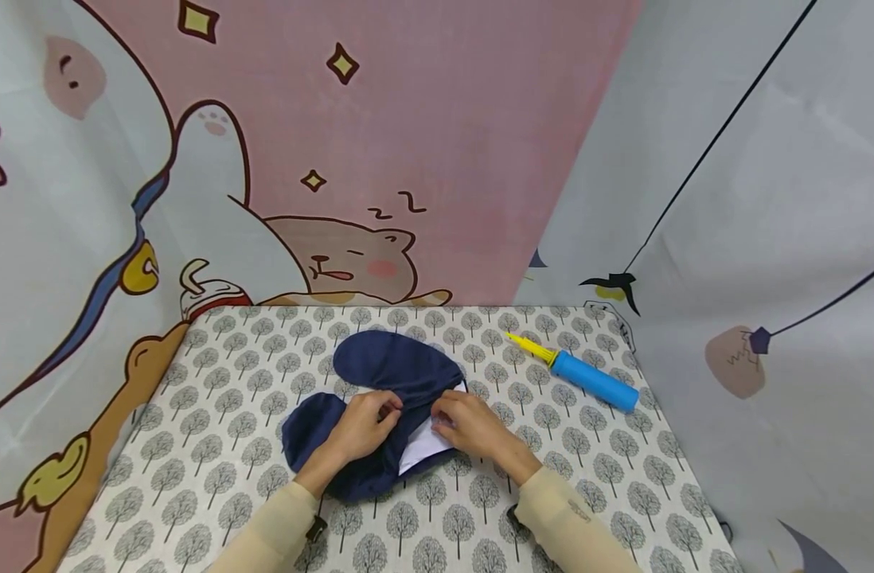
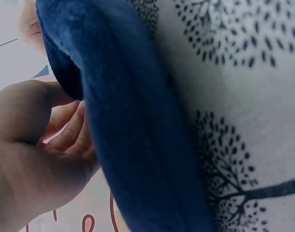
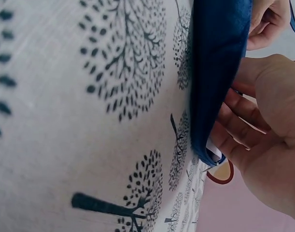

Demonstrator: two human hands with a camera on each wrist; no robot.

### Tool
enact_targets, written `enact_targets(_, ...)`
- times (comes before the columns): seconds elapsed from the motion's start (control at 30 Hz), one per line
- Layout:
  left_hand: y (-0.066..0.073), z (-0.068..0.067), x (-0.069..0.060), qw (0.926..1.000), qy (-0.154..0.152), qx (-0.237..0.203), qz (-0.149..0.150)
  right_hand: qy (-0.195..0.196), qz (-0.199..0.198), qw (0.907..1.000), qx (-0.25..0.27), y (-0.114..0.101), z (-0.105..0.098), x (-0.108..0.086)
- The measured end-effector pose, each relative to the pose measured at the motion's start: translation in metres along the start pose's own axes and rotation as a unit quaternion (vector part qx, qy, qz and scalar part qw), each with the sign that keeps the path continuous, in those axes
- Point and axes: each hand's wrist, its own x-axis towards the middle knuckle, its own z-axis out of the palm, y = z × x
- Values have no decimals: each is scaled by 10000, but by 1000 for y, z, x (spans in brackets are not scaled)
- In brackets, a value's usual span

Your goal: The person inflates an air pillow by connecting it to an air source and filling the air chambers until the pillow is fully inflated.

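Observation:
A navy, U-shaped neck pillow (image 1: 390, 358) lies flat and limp on the table, its two rounded lobes toward the left. At its right end the cloth is parted, and a white layer (image 1: 421, 440) shows inside. My left hand (image 1: 365, 426) pinches the navy cloth beside this opening between thumb and fingers. On the opening's other side, my right hand (image 1: 473, 426) grips the edge with bent fingers, close to the white layer. In the right wrist view the fingertips are partly hidden behind the navy cloth (image 3: 219, 72).
To the right of the pillow lies a blue hand pump (image 1: 595, 382) with a yellow nozzle (image 1: 530, 346) pointing up and left. A tree-print cloth (image 1: 215, 446) covers the table. Printed hangings (image 1: 480, 143) stand behind and at both sides.

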Motion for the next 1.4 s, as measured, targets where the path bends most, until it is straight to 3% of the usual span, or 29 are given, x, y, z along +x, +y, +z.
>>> enact_targets(0.1, -7, 1, -1, 9992, 170, -114, 344, -47, 48, 10000, -6, 2, 2, 1)
enact_targets(0.13, -7, 1, -1, 9993, 162, -115, 320, -45, 50, 10000, -3, 2, 2, 1)
enact_targets(0.17, 8, -7, 0, 9996, 147, -136, 209, -32, 39, 10000, -10, 3, 2, 1)
enact_targets(0.3, 19, -10, 1, 9999, -62, 32, -103, 70, -77, 9999, -24, 2, 3, 1)
enact_targets(0.4, 25, -11, 2, 9996, -195, 185, -103, 183, -147, 9997, 2, 2, 4, 1)
enact_targets(0.73, 37, -10, 10, 9953, -704, 120, 647, 518, 131, 9971, 543, 2, 2, -1)
enact_targets(1.17, 43, -1, 22, 9949, -863, -225, 468, 938, 382, 9822, 1580, 3, 1, -2)
enact_targets(1.4, 43, 3, 30, 9961, -762, -293, 343, 1249, 291, 9761, 1753, 3, 0, -2)
